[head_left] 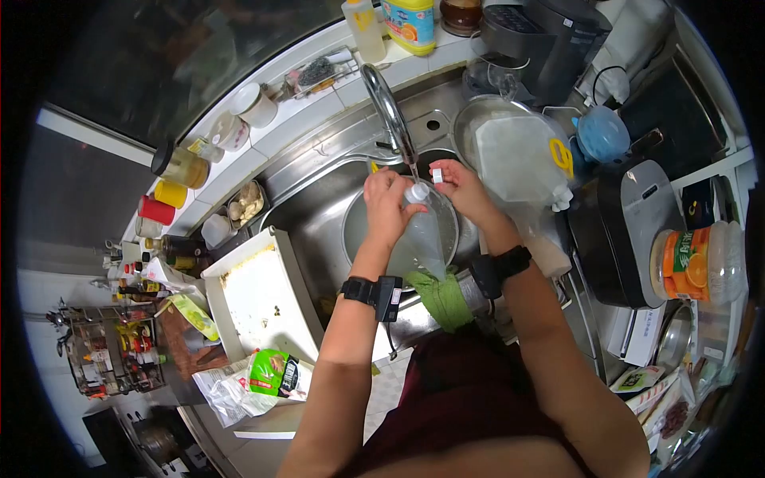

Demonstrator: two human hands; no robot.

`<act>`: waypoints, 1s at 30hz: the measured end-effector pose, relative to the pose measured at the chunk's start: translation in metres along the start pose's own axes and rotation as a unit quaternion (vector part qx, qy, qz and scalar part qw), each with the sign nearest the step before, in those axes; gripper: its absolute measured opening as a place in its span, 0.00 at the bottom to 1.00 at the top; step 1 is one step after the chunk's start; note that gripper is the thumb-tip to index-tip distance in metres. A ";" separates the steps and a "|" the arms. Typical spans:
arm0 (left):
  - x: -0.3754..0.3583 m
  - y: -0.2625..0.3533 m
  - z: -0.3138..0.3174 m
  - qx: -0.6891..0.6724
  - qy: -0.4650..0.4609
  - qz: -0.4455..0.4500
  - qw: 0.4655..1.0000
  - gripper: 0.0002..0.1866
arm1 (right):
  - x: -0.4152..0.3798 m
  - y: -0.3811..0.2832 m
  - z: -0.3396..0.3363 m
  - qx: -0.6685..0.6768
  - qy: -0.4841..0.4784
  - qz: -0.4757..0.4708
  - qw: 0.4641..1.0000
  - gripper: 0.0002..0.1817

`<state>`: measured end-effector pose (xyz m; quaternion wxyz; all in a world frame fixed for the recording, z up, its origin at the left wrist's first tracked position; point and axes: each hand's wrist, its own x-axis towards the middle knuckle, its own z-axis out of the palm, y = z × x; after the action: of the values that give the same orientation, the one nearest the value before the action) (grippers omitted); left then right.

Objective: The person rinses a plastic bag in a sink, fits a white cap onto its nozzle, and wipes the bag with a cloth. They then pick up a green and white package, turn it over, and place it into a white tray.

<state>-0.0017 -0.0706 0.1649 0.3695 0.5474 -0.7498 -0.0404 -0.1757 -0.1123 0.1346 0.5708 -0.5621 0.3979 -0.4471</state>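
My left hand [388, 209] grips a clear plastic bag or pouch [426, 239] near its white spout [417, 192], under the tap [390, 111]. Between the fingertips of my right hand [456, 188] is a small white cap [437, 175], apart from the spout. The pouch hangs over a round metal basin [356, 231] in the sink. A green cloth [446, 303] lies over the sink's front edge, just below the pouch.
Left of the sink stands a white tray [263, 299] with crumbs. A pot lid [470, 119] with a white sheet and a dark appliance [613, 231] are at the right. Jars [182, 165] and bottles line the ledge.
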 end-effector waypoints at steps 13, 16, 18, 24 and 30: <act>-0.007 0.002 -0.005 -0.015 0.015 -0.050 0.999 0.27 | -0.015 0.011 0.009 0.067 -0.005 0.089 0.994 0.19; -0.007 0.002 -0.005 -0.012 0.017 -0.049 0.999 0.28 | -0.015 0.011 0.011 0.074 -0.003 0.078 0.994 0.19; -0.007 0.003 -0.006 -0.007 0.020 -0.045 0.999 0.28 | -0.015 0.009 0.010 0.069 -0.004 0.086 0.994 0.20; -0.005 0.003 -0.002 -0.027 0.034 -0.063 0.997 0.29 | -0.017 -0.003 0.010 0.074 0.004 0.107 0.992 0.20; -0.002 0.006 0.005 -0.023 0.051 -0.051 0.997 0.28 | -0.017 -0.004 0.004 0.061 0.006 0.095 0.994 0.20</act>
<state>-0.0097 -0.0678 0.1627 0.4171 0.5778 -0.6998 -0.0491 -0.1772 -0.0953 0.1375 0.6412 -0.4835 0.4251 -0.4176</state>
